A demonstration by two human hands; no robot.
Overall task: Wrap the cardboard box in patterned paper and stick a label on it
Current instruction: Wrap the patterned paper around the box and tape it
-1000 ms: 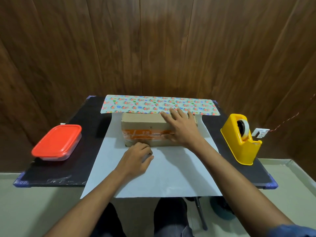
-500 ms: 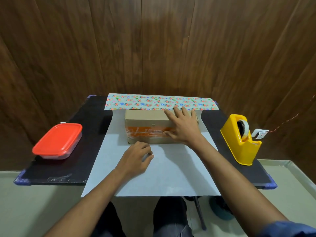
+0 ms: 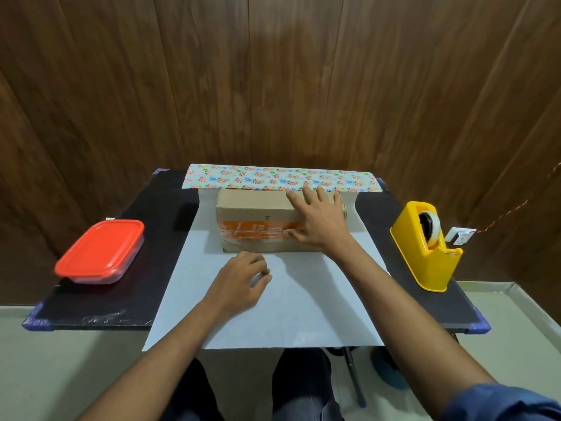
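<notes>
Table: a black rectangular tabletop (image 3: 100, 308) fills the middle of the frame; its matte surface looks slick enough that the sheet could slide.
Paper: a large sheet of patterned wrapping paper (image 3: 303, 302) lies white side up at lower centre, its floral far strip curling over behind the box; the near edge overhangs the table, so a careless pull could crease or tear it.
Box: the brown oblong cardboard box (image 3: 255, 208) with an orange taped band sits on the sheet at centre; if it shifts off square, the wrap probably comes out skewed.
Dispenser: a glossy yellow plastic tape dispenser (image 3: 425, 250) stands at right, well apart.
Container: a shallow clear tub with a red lid (image 3: 100, 250), at left.
Right hand (image 3: 318, 223): fingers spread flat, pressing the box top.
Left hand (image 3: 239, 281): loosely curled, resting on the paper, holding nothing.
Label: none that I can make out.
</notes>
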